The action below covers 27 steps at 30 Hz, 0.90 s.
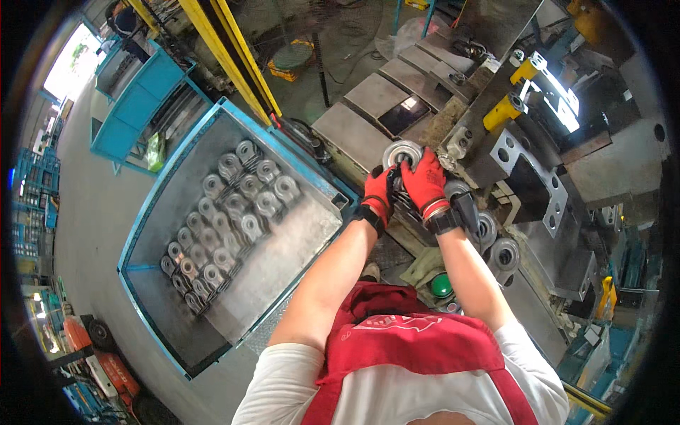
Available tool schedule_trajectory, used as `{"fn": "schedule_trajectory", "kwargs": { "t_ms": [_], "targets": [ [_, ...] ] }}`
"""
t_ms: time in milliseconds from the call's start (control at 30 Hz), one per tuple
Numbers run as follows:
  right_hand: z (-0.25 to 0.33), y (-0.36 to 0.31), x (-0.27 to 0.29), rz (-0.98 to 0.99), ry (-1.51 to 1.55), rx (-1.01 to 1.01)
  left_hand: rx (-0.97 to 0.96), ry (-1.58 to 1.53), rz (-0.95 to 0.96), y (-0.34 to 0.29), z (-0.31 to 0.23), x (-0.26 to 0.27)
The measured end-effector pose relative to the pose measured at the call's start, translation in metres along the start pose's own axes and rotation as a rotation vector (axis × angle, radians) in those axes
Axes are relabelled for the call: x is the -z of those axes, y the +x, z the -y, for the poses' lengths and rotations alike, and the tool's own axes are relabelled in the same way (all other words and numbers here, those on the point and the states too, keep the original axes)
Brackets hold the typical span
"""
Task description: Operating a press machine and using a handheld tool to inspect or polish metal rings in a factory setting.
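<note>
Both my hands wear red gloves with dark cuffs at the wrists. They meet in front of me at a round, stepped metal ring part (401, 151) at the edge of the machine bed. My left hand (379, 193) is closed at the ring's near left side. My right hand (426, 182) grips it from the right, with its fingers near the centre hole. More metal parts lie partly hidden beneath my hands. Beside my right forearm are similar round metal parts (504, 253), standing in a row along the bench.
To my left a blue-framed metal bin (312, 234) holds several stacks of ring-ended metal parts (249, 185). A press tool with a holed plate (556, 198) and yellow cylinders (503, 112) stands at the right. A green button (441, 285) sits near my apron, and yellow posts (237, 53) rise beyond the bin.
</note>
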State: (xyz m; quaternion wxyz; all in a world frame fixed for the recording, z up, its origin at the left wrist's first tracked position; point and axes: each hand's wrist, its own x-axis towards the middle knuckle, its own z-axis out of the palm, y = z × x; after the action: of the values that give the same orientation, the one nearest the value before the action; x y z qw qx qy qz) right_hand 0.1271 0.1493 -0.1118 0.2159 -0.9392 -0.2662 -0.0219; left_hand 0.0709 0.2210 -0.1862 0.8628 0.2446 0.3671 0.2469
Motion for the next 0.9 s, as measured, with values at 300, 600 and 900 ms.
{"fn": "schedule_trajectory", "kwargs": {
  "t_ms": [300,600,900],
  "targets": [
    [-0.014,0.012,-0.002,0.008,0.195,0.011,-0.441,1.263,-0.003,-0.047,-0.048,-0.026],
    [-0.017,0.011,0.006,0.188,0.157,-0.155,-0.489,1.085,-0.265,-0.034,-0.039,-0.003],
    [-0.016,0.016,0.003,0.136,0.202,-0.108,0.347,-0.131,0.271,-0.043,-0.004,0.013]
  ]
}}
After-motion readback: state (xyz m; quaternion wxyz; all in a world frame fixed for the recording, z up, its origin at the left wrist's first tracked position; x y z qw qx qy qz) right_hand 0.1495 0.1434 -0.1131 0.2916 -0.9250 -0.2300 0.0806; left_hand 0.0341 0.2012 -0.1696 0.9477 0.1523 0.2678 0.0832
